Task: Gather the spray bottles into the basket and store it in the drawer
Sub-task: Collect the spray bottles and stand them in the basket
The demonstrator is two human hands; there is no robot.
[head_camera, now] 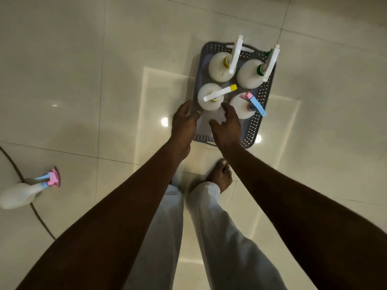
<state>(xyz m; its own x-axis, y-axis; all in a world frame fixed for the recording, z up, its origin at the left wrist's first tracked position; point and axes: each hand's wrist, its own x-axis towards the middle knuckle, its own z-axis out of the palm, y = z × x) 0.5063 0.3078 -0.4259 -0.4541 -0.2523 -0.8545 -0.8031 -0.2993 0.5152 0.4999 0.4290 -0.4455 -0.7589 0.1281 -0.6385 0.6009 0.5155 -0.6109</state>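
Arms outstretched — left hand, right hand at basket (fingers loose).

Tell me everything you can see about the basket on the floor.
The basket is shallow, rectangular, grey, seemingly plastic, with lattice walls and a handle slot at each end. It sits flat on the glossy tiled floor, holding four upright white spray bottles. The left hand is at its left rim, the right hand over its bare near part; contact unclear.
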